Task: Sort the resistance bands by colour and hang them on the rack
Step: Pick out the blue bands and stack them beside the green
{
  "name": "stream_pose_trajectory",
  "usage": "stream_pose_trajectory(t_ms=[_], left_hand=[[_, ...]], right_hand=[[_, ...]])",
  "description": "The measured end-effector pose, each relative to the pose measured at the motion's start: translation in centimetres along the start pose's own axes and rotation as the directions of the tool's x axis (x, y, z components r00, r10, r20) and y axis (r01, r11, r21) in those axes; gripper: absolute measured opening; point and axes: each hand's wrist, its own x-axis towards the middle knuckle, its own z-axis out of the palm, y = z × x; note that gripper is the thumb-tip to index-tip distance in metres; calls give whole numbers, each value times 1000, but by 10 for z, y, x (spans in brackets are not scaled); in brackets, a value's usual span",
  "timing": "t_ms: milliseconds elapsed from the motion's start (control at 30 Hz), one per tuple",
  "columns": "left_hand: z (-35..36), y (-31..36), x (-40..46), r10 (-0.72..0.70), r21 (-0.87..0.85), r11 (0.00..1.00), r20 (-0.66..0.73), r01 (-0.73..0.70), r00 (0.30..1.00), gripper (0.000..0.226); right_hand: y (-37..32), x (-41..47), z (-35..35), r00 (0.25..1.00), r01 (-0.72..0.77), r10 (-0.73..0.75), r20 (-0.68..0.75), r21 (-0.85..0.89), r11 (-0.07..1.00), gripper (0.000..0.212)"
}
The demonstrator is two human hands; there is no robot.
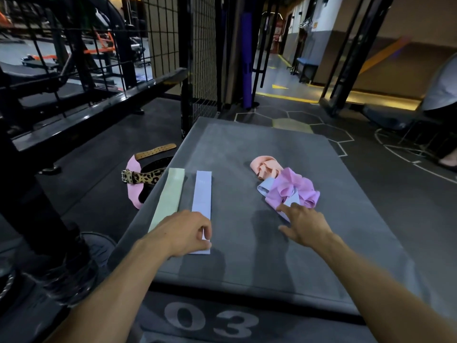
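The left hand (184,233) pins the flat blue band (202,194), fingers curled; the right hand (305,225), fingers spread, probably touches the tangled pile (291,189), so best tease one colour loose slowly

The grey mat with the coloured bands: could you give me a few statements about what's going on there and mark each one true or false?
1. A green band and a pale blue band lie flat side by side on the grey mat. True.
2. The left hand rests on the near end of the pale blue band. True.
3. The right hand holds the peach band in the air. False: it reaches with open fingers to the pile's near edge; the peach band lies on the mat.
4. The purple bands are laid out flat. False: they are crumpled in the pile.
5. A leopard-print belt lies on the floor left of the mat. True.
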Motion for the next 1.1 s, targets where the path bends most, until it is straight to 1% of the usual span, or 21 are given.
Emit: stream_pose_trajectory(t_ms=[133, 267, 333, 367, 400, 467, 500, 600, 633, 667, 700, 733, 767, 800, 833, 867, 900, 933, 1000, 1033, 1100], left_hand=[[0, 12, 7, 44, -35, 998, -44, -46, 998, 12], [2, 14, 12, 54, -66, 996, -50, -57, 997, 13], [2, 15, 14, 52, -76, 996, -49, -56, 997, 12], [2, 16, 15, 53, -84, 995, -51, -57, 997, 13], [2, 18, 16, 56, -91, 994, -54, -60, 997, 13], [2, 22, 17, 65, -97, 993, -57, -70, 996, 13], [3, 25, 18, 75, -99, 992, -59, -81, 995, 12], [4, 29, 16, 95, -100, 990, -70, -102, 993, 12], [4, 29, 16, 94, -98, 990, -73, -101, 993, 12], [4, 29, 15, 93, -95, 990, -77, -100, 993, 12], [4, 29, 15, 92, -94, 991, -82, -100, 992, 12], [4, 30, 14, 93, -95, 990, -90, -101, 992, 12], [4, 30, 14, 91, -100, 990, -99, -101, 991, 11], [4, 30, 14, 90, -110, 989, -105, -102, 990, 11], [4, 31, 14, 90, -121, 987, -110, -104, 990, 10], [4, 33, 15, 92, -130, 986, -117, -107, 989, 10], [4, 34, 15, 94, -136, 984, -127, -111, 987, 9], [4, 36, 14, 97, -137, 984, -141, -116, 985, 9], [3, 40, 14, 107, -136, 982, -173, -132, 979, 8], [3, 41, 14, 111, -145, 980, -189, -140, 976, 8], [3, 42, 15, 110, -170, 974, -217, -149, 970, 7]], right_hand=[[-3, 6, 6, 994, -22, 12, -110, -92, 996, 45], [-8, 9, 3, 977, -90, 66, -203, -113, 990, 23], [-4, 9, 0, 967, -134, 119, -226, -52, 990, 19], [-3, 7, 1, 963, -140, 135, -232, -6, 990, 20], [-2, 5, 2, 963, -143, 147, -225, 34, 989, 26], [-3, 4, 7, 969, -173, 177, -175, 40, 984, 35], [-4, 5, 9, 966, -194, 195, -168, 25, 981, 34], [-4, 10, 12, 952, -228, 219, -214, -17, 974, 17], [-5, 12, 11, 946, -244, 236, -221, -8, 970, 16], [-5, 14, 9, 936, -270, 271, -226, 39, 962, 17], [-5, 14, 5, 912, -306, 331, -240, 137, 942, 17], [-3, 15, 0, 874, -337, 412, -259, 287, 897, 17], [-1, 15, -9, 818, -353, 509, -268, 464, 812, 16], [4, 16, -18, 760, -328, 599, -253, 646, 689, 16], [9, 16, -30, 710, -258, 671, -214, 807, 531, 18], [15, 15, -41, 677, -168, 717, -166, 914, 369, 19], [19, 14, -50, 661, -91, 742, -111, 970, 226, 17], [23, 12, -58, 663, -22, 746, -62, 994, 103, 15], [25, 7, -71, 689, 115, 725, -13, 989, -92, 11], [25, 3, -79, 696, 181, 718, -20, 972, -148, 11], [22, -4, -97, 698, 277, 713, -66, 943, -183, 13]])
